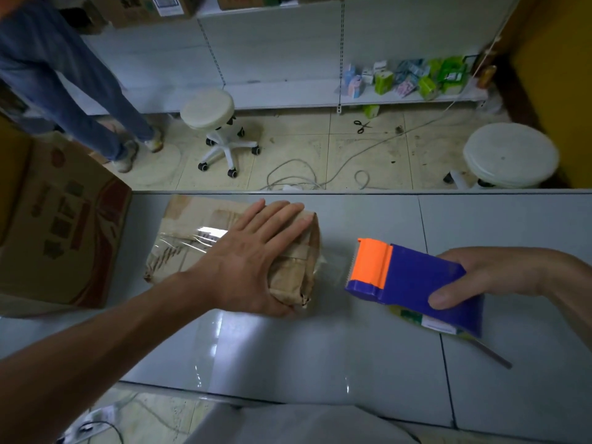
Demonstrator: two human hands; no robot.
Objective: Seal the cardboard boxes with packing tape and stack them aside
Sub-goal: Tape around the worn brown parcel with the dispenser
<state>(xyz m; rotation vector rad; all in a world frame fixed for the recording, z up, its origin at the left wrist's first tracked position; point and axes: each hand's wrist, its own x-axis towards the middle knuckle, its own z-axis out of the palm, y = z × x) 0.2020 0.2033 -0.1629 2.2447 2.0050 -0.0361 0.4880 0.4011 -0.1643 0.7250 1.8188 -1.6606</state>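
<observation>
A small worn cardboard box (192, 241) lies on the grey table (320, 347), with clear tape across its top. My left hand (253, 254) presses flat on the box's right half, fingers spread. A strip of clear tape runs from the box's right end to a blue and orange tape dispenser (407, 274). My right hand (487, 277) grips the dispenser's rear, a short way right of the box.
A large printed cardboard box (57, 225) stands at the table's left edge. Beyond the table are two white rolling stools (208, 113) (509, 158), cables and scissors (362, 125) on the floor, shelves with small packets, and a person's legs (80, 91) at far left.
</observation>
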